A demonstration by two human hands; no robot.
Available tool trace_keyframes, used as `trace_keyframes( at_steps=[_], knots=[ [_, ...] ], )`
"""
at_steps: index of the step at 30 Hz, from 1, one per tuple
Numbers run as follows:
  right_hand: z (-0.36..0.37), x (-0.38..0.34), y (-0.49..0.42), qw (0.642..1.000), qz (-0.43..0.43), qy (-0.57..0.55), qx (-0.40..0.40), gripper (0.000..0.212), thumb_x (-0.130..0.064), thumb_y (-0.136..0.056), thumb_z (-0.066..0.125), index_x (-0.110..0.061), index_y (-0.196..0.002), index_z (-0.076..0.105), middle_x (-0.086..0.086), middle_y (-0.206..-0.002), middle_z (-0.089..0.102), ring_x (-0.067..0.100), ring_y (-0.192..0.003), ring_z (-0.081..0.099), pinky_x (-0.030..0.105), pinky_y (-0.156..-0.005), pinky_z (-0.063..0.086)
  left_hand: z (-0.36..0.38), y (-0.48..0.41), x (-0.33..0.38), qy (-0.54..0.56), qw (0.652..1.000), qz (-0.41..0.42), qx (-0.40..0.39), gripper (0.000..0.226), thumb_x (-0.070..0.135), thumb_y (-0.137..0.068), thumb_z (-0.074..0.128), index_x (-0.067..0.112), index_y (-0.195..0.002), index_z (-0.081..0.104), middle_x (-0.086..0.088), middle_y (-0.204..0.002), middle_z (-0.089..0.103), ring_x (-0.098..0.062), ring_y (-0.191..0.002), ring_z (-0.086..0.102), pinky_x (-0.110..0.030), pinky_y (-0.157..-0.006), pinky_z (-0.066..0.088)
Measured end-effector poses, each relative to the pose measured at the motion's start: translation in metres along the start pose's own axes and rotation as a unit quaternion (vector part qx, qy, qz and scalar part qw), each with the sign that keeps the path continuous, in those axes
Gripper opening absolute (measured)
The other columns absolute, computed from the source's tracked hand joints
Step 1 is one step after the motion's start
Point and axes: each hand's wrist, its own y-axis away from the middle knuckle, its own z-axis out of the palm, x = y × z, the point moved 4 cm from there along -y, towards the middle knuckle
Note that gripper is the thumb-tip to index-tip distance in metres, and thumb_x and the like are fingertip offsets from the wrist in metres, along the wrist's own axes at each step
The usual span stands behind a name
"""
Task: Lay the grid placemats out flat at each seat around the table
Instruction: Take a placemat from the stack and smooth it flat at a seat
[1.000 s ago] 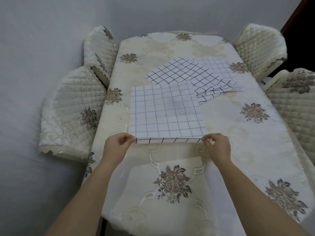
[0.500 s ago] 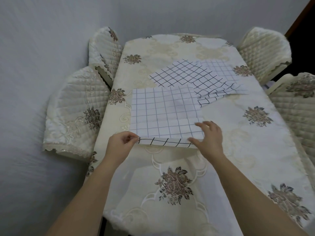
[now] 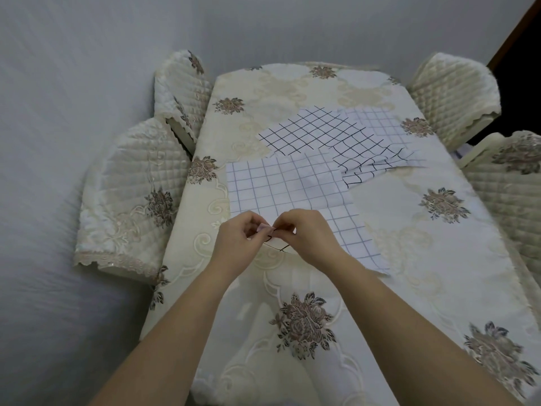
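Pinching placemat [image 3: 287,186] near edge, hands [image 3: 238,241] together

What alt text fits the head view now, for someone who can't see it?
The left hand and right hand pinch the near edge of a grid placemat at one spot. Farther along the floral tablecloth other placemats lie overlapped and rumpled, quilted chairs on both sides.

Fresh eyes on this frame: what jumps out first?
The left hand and right hand meet at the near edge of a grid placemat, pinching it. Behind it, more placemats lie overlapping and rumpled mid-table, on a cream floral tablecloth flanked by quilted chairs.
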Motion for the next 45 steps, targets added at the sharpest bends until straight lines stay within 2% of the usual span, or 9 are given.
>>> trace_keyframes(
  at_steps=[3,9,12,16,23,27,30,40,45],
  knots=[
    [-0.010,0.003,0.004,0.999,0.006,-0.026,0.027,0.007,-0.025,-0.084,0.068,-0.019,-0.081,0.072,-0.006,-0.079,0.069,0.012,-0.076,0.060,0.033,-0.074,0.051,0.005,-0.003,0.006,-0.005,1.000,0.021,-0.021,0.006,0.013,-0.081,0.071,0.014,-0.077,0.067,0.003,-0.072,0.072,-0.008,-0.071,0.069,-0.022,-0.068,0.053],
    [-0.043,0.023,0.016,0.994,0.043,-0.078,0.062,0.007,-0.024,-0.082,0.071,-0.020,-0.087,0.070,-0.012,-0.080,0.069,-0.003,-0.080,0.059,0.005,-0.073,0.041,0.012,-0.007,0.010,-0.053,0.997,0.048,-0.035,0.013,0.012,-0.081,0.072,0.019,-0.071,0.070,0.010,-0.065,0.069,0.002,-0.062,0.062,-0.012,-0.065,0.047],
    [-0.049,0.024,0.021,0.991,0.046,-0.110,0.058,0.015,-0.026,-0.079,0.075,-0.023,-0.094,0.072,-0.010,-0.084,0.069,-0.002,-0.081,0.059,0.007,-0.073,0.041,0.024,-0.009,0.021,-0.044,0.996,0.059,-0.053,0.012,0.014,-0.081,0.073,0.023,-0.072,0.072,0.007,-0.068,0.071,-0.007,-0.067,0.067,-0.020,-0.067,0.052],
    [-0.058,0.025,0.029,0.975,0.057,-0.186,0.110,0.002,-0.017,-0.080,0.074,-0.017,-0.078,0.073,-0.008,-0.076,0.069,-0.005,-0.069,0.058,0.008,-0.065,0.041,0.039,-0.013,0.034,-0.051,0.992,0.080,-0.079,0.016,0.017,-0.080,0.073,0.028,-0.069,0.070,0.006,-0.067,0.072,-0.012,-0.070,0.069,-0.028,-0.072,0.055],
    [-0.096,0.056,0.052,0.940,0.102,-0.253,0.205,0.002,-0.012,-0.080,0.074,-0.011,-0.080,0.075,-0.013,-0.069,0.067,-0.001,-0.068,0.057,0.012,-0.071,0.046,0.041,-0.022,0.020,-0.137,0.980,0.090,-0.114,0.006,0.019,-0.081,0.073,0.018,-0.075,0.074,0.006,-0.070,0.072,-0.010,-0.070,0.068,-0.028,-0.072,0.055],
    [-0.114,0.073,0.068,0.914,0.113,-0.296,0.254,0.009,-0.010,-0.079,0.073,-0.018,-0.075,0.074,0.001,-0.078,0.069,0.011,-0.078,0.060,0.027,-0.079,0.048,0.042,-0.026,0.011,-0.182,0.972,0.094,-0.119,0.006,0.020,-0.081,0.072,0.015,-0.078,0.075,0.003,-0.073,0.073,-0.010,-0.070,0.065,-0.020,-0.069,0.050],
    [-0.125,0.084,0.080,0.896,0.118,-0.317,0.289,0.015,-0.007,-0.079,0.072,-0.020,-0.072,0.074,-0.002,-0.076,0.070,0.013,-0.079,0.061,0.031,-0.079,0.048,0.045,-0.027,0.005,-0.201,0.966,0.098,-0.130,0.007,0.019,-0.082,0.071,0.014,-0.080,0.075,0.002,-0.075,0.073,-0.006,-0.068,0.062,-0.017,-0.068,0.047],
    [-0.155,0.114,0.124,0.857,0.124,-0.341,0.367,0.017,-0.003,-0.084,0.066,-0.017,-0.075,0.070,-0.014,-0.073,0.070,0.002,-0.075,0.063,0.013,-0.072,0.049,0.058,-0.016,-0.025,-0.278,0.935,0.127,-0.180,0.008,0.014,-0.086,0.063,0.013,-0.088,0.071,0.001,-0.085,0.072,-0.016,-0.084,0.065,-0.035,-0.080,0.052],
    [-0.172,0.132,0.149,0.844,0.122,-0.361,0.377,0.002,-0.023,-0.074,0.075,-0.022,-0.073,0.074,-0.011,-0.077,0.072,0.007,-0.081,0.064,0.021,-0.084,0.049,0.059,-0.012,-0.044,-0.294,0.930,0.127,-0.180,0.015,0.008,-0.086,0.060,0.012,-0.095,0.070,-0.001,-0.089,0.067,-0.019,-0.087,0.061,-0.030,-0.079,0.047]
  ],
)
